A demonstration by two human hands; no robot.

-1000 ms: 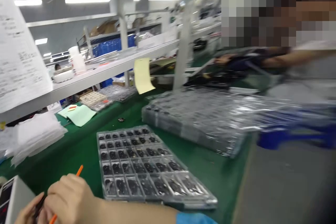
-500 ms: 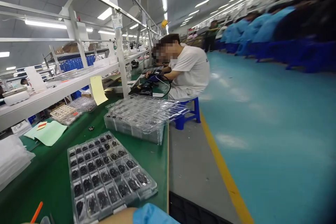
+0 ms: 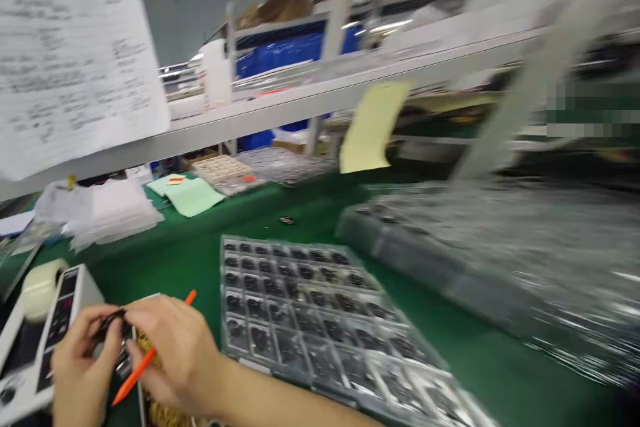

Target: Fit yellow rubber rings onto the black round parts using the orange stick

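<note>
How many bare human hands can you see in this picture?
2: the left hand pinches a small black part beside a white digital-display unit; the right hand grips an orange pen.

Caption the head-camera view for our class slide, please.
Left hand and right hand grip a small dark part and orange stick beside a tray of black parts.

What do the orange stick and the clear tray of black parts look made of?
The orange stick looks like smooth, glossy plastic, from its even colour, though blur hides detail. The tray seems thin moulded clear plastic: black parts show through it.
</note>
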